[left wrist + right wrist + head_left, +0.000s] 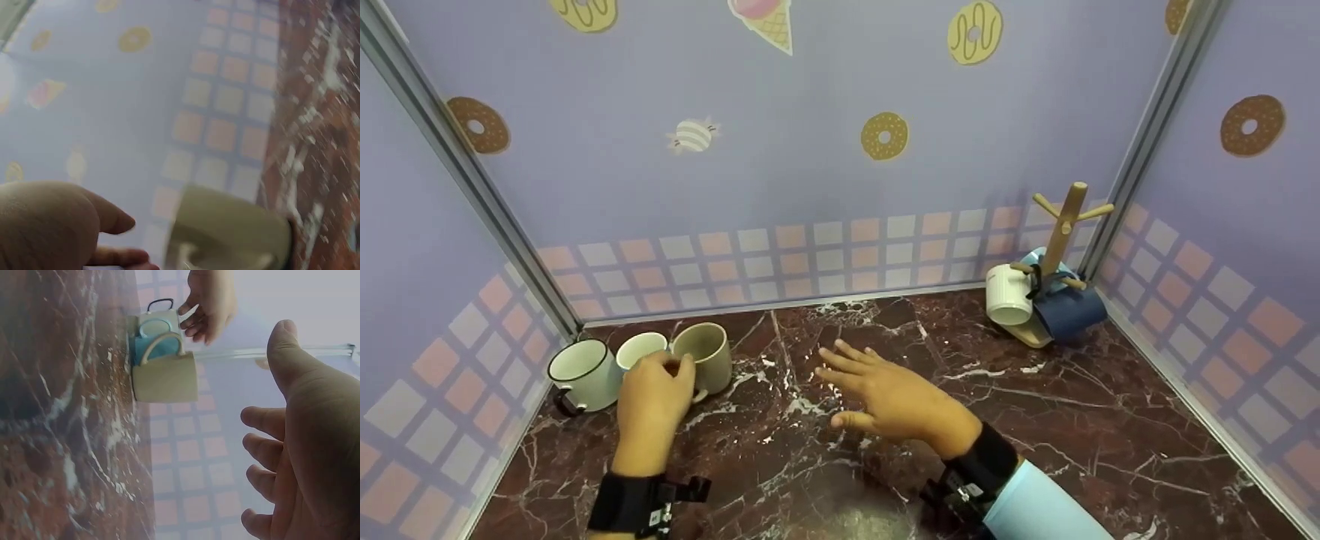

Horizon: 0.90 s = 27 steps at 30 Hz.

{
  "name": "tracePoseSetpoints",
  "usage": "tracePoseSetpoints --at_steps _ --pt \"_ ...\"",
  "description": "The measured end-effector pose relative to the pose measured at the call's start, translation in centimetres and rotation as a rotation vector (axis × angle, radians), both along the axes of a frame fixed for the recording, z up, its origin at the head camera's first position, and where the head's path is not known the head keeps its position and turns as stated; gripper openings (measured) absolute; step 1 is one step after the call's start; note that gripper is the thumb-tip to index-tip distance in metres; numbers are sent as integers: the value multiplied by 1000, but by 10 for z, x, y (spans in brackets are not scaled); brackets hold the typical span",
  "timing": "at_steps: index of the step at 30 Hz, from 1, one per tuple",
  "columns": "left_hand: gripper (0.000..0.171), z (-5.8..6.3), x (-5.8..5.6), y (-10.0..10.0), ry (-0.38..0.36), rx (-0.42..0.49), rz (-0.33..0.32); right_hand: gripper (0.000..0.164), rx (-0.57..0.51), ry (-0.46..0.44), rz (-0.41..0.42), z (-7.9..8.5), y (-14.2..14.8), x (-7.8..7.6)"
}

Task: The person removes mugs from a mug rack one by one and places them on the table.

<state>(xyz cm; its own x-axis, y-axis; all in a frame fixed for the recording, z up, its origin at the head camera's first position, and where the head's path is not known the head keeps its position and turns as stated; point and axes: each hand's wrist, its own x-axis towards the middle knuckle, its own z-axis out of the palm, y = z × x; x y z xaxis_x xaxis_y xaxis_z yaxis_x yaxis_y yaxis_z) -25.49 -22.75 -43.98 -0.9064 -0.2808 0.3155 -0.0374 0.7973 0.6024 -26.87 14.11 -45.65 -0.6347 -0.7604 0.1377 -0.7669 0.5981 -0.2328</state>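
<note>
3 mugs stand side by side at the left of the table (840,487): a white mug (596,381) with a dark handle, a blue mug (160,347) in the middle, and a beige mug (716,366). The left hand (654,391) is over the row, by the blue and beige mugs, its fingers loosely bent, with a gap to the thumb and nothing held (whether a fingertip brushes a rim, I cannot tell). The right hand (894,394) is well apart from it, over the table, thumb and 4 fingers spread around nothing. Near the back right corner stands a wooden rack (1061,238); a white cup (1009,296), a navy mug (1071,315) and a light blue mug (1033,258) are gathered at its lower part.
</note>
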Motion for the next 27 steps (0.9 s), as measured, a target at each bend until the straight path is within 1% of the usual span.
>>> tracePoseSetpoints --at_steps 2,4,6,7,8,9,12,14,16,18,24,27 --pt "30 6 0 13 128 2 -50 84 -10 4 -27 3 5 -2" --pt "25 9 -1 27 250 -9 -105 84 -20 5 -53 6 11 -5" --pt "22 12 -3 41 337 -32 -174 85 -30 15 -76 9 16 -8" --pt "21 14 -3 47 356 -49 -202 85 -38 20 -86 10 19 -9" --pt "21 15 -4 53 364 -66 -229 85 -47 23 -95 12 22 -11" --pt "22 16 -5 59 357 -80 -257 85 -57 22 -107 14 25 -12" --pt "32 19 -8 75 293 -121 -341 84 -81 14 -144 19 34 -14" --pt "38 19 -10 84 259 -143 -391 83 -91 4 -163 22 39 -16" --pt "43 18 -11 93 251 -166 -438 83 -105 -3 -178 24 45 -17" --pt "47 16 -11 101 260 -195 -473 83 -128 -10 -192 26 51 -19" --pt "56 7 -4 121 229 -285 -531 80 -174 -14 -265 32 69 -25" --pt "56 3 1 127 245 -343 -532 78 -183 -22 -290 35 75 -25"
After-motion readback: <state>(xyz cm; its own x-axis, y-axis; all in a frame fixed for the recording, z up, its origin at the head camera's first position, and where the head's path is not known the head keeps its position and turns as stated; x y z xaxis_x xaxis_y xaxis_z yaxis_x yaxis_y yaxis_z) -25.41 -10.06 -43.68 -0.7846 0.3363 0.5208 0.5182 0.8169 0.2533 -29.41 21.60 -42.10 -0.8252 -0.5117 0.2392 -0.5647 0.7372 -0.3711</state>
